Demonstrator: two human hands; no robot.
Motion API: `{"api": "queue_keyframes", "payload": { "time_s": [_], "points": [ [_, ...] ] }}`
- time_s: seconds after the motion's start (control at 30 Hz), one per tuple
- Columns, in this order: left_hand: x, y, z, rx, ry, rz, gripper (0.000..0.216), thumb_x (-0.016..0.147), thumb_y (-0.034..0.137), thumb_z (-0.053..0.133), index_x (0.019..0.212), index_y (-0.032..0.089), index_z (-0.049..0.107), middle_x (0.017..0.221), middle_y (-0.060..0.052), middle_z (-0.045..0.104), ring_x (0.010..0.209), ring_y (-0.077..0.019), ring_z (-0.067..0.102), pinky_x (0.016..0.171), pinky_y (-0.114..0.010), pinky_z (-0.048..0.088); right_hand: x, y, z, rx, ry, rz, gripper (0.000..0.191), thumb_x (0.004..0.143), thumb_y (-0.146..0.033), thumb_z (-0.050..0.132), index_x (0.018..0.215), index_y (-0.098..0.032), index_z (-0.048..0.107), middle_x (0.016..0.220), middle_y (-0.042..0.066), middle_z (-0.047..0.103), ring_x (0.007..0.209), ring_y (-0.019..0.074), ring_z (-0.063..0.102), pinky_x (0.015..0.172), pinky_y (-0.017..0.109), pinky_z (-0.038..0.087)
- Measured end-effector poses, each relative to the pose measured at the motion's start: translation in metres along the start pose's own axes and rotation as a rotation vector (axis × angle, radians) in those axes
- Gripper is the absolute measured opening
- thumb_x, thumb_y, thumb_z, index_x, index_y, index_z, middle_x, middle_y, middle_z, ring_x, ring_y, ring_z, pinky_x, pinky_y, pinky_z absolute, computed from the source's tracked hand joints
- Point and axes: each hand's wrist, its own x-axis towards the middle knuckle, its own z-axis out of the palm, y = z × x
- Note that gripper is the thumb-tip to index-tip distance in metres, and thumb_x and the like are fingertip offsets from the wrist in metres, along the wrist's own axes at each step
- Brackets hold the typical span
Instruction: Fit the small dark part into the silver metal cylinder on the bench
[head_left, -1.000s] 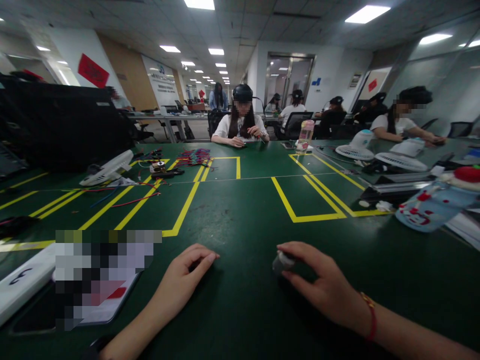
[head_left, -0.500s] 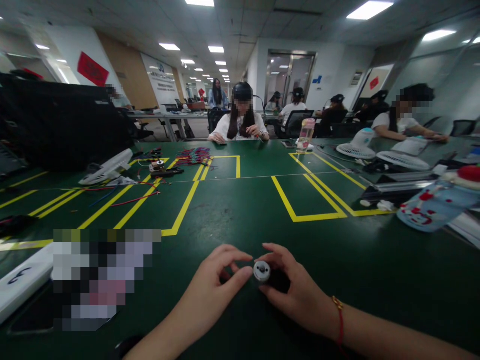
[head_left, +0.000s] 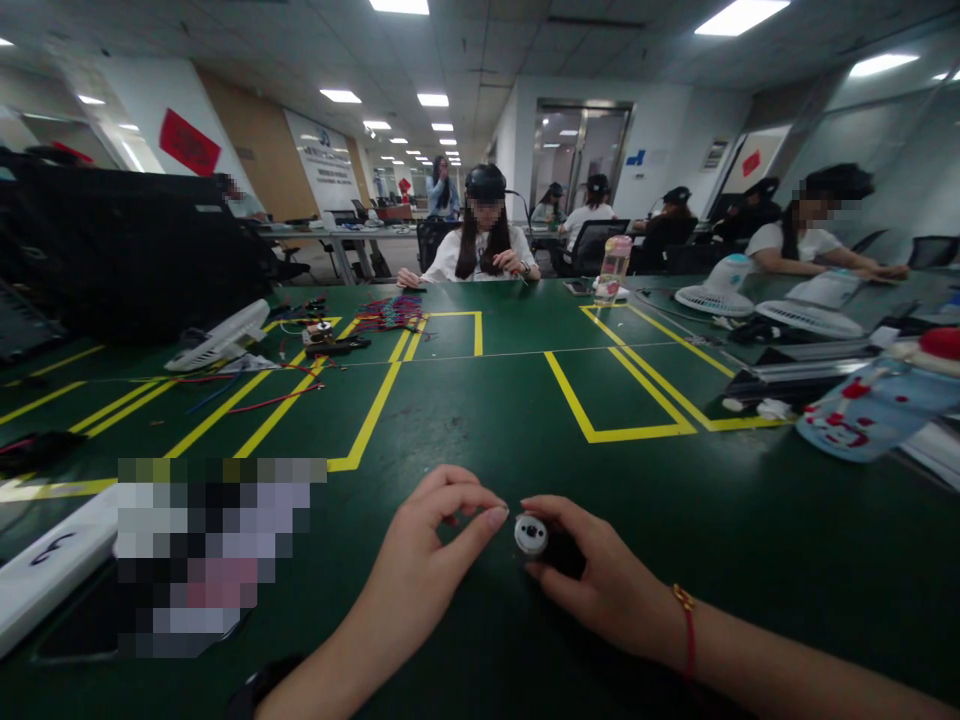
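Right hand (head_left: 596,560) holds round metal part (head_left: 530,538) at green table (head_left: 465,420), left hand (head_left: 431,545) just beside.
Right thumb and index finger curl part-open around its sides, apparently to leave the pale end face (head_left: 534,534) clear; left thumb and index tips nearly meet beside it, can't tell if they pinch anything.

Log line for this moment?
right hand: holds small cylindrical part | left hand: pinch pose beside part, contents unclear | surface: green table

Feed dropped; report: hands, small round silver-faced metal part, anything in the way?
Right hand: metal part between thumb and fingers. Left hand: fingertips beside it, contents unclear. Blue red-topped bottle: right, out of the way.
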Motion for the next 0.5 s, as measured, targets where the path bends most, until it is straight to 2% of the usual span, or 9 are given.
{"api": "queue_keyframes", "payload": {
  "time_s": [0.1, 0.3, 0.5],
  "points": [
    [-0.002, -0.013, 0.001, 0.082, -0.040, -0.009, 0.012, 0.080, 0.033, 0.060, 0.082, 0.027, 0.071, 0.093, -0.003, 0.059, 0.092, -0.0207, 0.053, 0.083, -0.034, 0.041, 0.000, 0.001, -0.003, -0.028, 0.011, -0.013, 0.044, 0.076, -0.019, 0.057, 0.119, -0.025, 0.047, 0.113, 0.003, 0.058, 0.099, 0.0140, 0.056, 0.088, 0.031, 0.047],
    [-0.007, -0.033, 0.016, 0.272, -0.147, 0.034, 0.010, 0.078, 0.033, 0.063, 0.080, 0.031, 0.072, 0.091, -0.003, 0.058, 0.090, -0.0225, 0.050, 0.079, -0.036, 0.039, -0.002, 0.003, 0.001, -0.057, 0.033, -0.008, 0.045, 0.075, -0.018, 0.057, 0.119, -0.024, 0.048, 0.114, 0.004, 0.057, 0.102, 0.0157, 0.055, 0.091, 0.033, 0.045],
    [-0.002, -0.035, 0.006, 0.111, -0.113, -0.018, 0.019, 0.081, 0.034, 0.059, 0.094, 0.030, 0.071, 0.089, -0.003, 0.059, 0.086, -0.0204, 0.053, 0.076, -0.033, 0.042, -0.004, 0.003, 0.000, -0.065, 0.031, -0.039, 0.058, 0.072, -0.019, 0.060, 0.127, -0.024, 0.041, 0.123, 0.006, 0.053, 0.110, 0.0177, 0.052, 0.097, 0.036, 0.042]
  ]
}}
